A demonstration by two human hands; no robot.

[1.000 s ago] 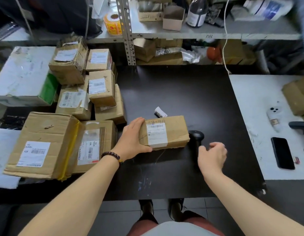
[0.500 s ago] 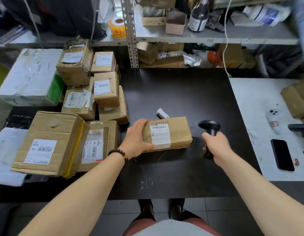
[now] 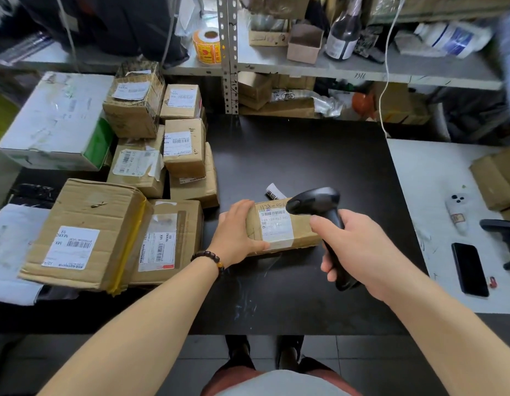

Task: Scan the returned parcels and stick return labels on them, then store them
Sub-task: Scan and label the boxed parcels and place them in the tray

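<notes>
A small brown parcel [image 3: 276,228] with a white barcode label lies on the black table [image 3: 305,155]. My left hand [image 3: 236,234] grips its left end. My right hand [image 3: 359,252] holds a black barcode scanner [image 3: 322,207] by the handle, its head hanging over the parcel's label. A small white label scrap [image 3: 273,191] lies just behind the parcel. A roll of orange-yellow stickers [image 3: 207,47] stands on the shelf behind.
Several labelled cardboard parcels [image 3: 151,167] are stacked at the table's left, with a white box [image 3: 57,121] behind them. A white table [image 3: 448,224] to the right holds a black phone [image 3: 469,272], a white device and brown boxes. A metal shelf [image 3: 305,67] with clutter runs along the back.
My right hand took the scanner off the table, lifted it and swung it left over the parcel's label. My left hand kept hold of the parcel.
</notes>
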